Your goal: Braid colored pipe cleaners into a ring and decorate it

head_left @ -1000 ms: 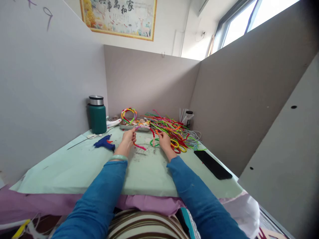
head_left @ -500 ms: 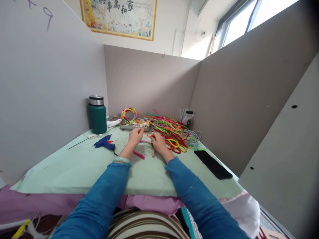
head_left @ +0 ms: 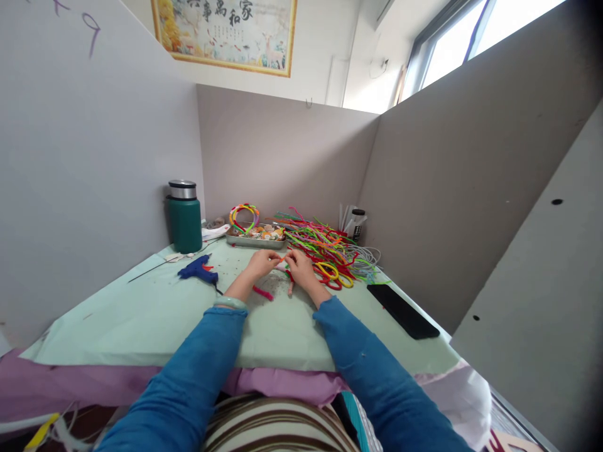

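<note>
Between my two hands a short orange pipe cleaner (head_left: 283, 258) spans the small gap. My left hand (head_left: 262, 262) is closed in a pinch at its left end. My right hand (head_left: 300, 266) pinches the other end, fingertips almost meeting those of the left. Beneath the hands lies a multicoloured arc wrapped in pipe cleaner, mostly hidden. Its pink-red end (head_left: 262, 293) shows below my left hand and a brownish end (head_left: 290, 289) below my right. A pale part shows between the wrists.
A pile of coloured pipe cleaners (head_left: 320, 238) lies behind my right hand, with scissors (head_left: 333, 275) in front. At the back stand a metal tray (head_left: 257, 243) and colourful hoops (head_left: 244, 218). Leftward are a blue glue gun (head_left: 198, 269) and green bottle (head_left: 185, 221); rightward, a black phone (head_left: 402, 310).
My left hand has moved right and slightly down to meet my right hand. It now pinches the orange pipe cleaner, which earlier stuck out from the right fingers alone.
</note>
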